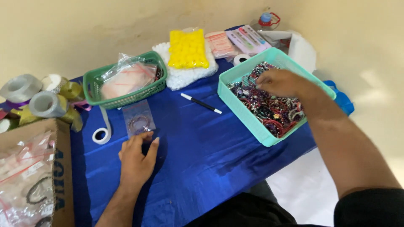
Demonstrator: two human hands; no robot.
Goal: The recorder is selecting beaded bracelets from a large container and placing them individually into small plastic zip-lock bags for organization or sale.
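Nearest, my left hand (136,157) lies flat, grip apart, pinning the bagged bracelet (139,120); right hand (281,82), fingers closing, should pinch one bracelet in the teal basket (252,126).

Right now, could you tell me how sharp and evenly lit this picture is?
Head view: light even, soft shadow beside the left hand; right hand slightly blurred over the teal basket; glare on the silver tape rolls; beads too fine to resolve.
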